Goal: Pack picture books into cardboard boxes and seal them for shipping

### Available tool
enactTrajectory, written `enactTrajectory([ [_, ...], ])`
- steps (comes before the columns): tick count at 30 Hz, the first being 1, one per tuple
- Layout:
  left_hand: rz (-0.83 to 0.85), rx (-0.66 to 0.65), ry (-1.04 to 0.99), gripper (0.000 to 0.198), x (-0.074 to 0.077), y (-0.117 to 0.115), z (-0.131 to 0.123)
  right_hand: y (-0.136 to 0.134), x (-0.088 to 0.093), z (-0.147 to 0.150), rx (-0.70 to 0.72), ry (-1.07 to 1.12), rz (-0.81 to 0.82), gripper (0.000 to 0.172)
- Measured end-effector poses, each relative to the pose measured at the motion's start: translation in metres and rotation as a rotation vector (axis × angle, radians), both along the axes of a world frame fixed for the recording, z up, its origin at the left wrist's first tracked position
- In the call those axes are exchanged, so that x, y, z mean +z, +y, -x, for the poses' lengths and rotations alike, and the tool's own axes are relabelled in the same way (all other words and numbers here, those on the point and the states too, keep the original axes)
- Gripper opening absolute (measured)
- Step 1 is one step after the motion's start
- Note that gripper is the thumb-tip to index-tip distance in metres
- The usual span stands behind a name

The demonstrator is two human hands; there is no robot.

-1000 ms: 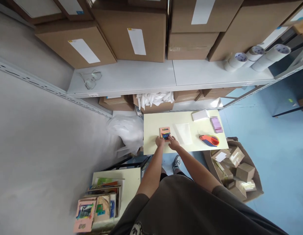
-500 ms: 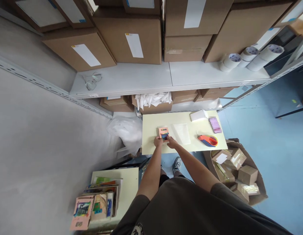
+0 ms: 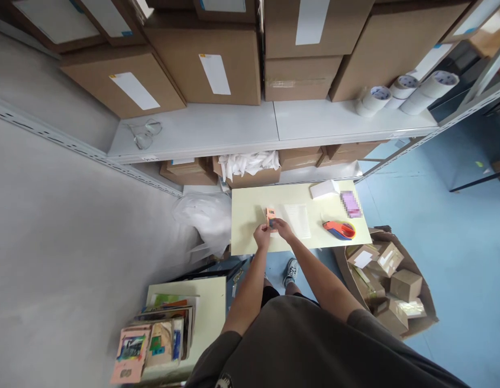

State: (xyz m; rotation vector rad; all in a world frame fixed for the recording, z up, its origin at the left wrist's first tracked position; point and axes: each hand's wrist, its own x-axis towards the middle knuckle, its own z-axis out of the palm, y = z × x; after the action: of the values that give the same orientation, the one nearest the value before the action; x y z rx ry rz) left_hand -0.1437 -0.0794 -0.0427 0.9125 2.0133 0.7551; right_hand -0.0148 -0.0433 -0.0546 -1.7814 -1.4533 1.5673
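A small pink book (image 3: 270, 213) with a dark picture on its cover is held tilted above the near left part of the pale table (image 3: 245, 215). My left hand (image 3: 262, 236) is closed on its lower left edge. The fingers of my right hand (image 3: 283, 229) close on its lower right side and hide part of the cover. Just right of the book lie clear plastic sleeves (image 3: 298, 221). An orange and blue tape dispenser (image 3: 339, 230) rests farther right, nearer the front edge.
A white box (image 3: 325, 188) and a blurred purple item (image 3: 351, 203) lie at the table's back right. Shelving with cartons (image 3: 205, 70) and tape rolls (image 3: 375, 99) stands ahead. Below right is a bin of small boxes (image 3: 406, 284); lower left, stacked books (image 3: 161, 339).
The pink book has been tilted from lying nearly face up to a steeper angle, so its cover looks narrower. My right hand has moved slightly left with it.
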Motion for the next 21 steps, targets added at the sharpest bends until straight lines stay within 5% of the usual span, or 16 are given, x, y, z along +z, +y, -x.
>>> enactTrajectory([
  [4,-0.084,-0.163,0.062,0.018,0.005,-0.003,-0.025,0.005,0.003,-0.009,-0.181,0.169,0.081,0.047],
  [8,-0.176,-0.383,0.040,0.027,0.002,-0.002,-0.045,0.011,-0.004,-0.029,-0.184,-0.012,0.002,0.029],
  [11,-0.231,-0.604,0.028,0.042,-0.008,-0.003,-0.058,0.015,-0.011,-0.051,-0.140,-0.175,-0.034,0.036],
  [16,-0.013,-0.955,0.182,0.061,-0.027,-0.014,-0.078,0.014,-0.018,-0.086,-0.146,-0.317,-0.024,0.040],
  [21,0.041,-1.006,0.265,0.063,-0.030,-0.022,-0.088,0.008,-0.015,-0.092,0.010,-0.395,-0.080,0.048],
])
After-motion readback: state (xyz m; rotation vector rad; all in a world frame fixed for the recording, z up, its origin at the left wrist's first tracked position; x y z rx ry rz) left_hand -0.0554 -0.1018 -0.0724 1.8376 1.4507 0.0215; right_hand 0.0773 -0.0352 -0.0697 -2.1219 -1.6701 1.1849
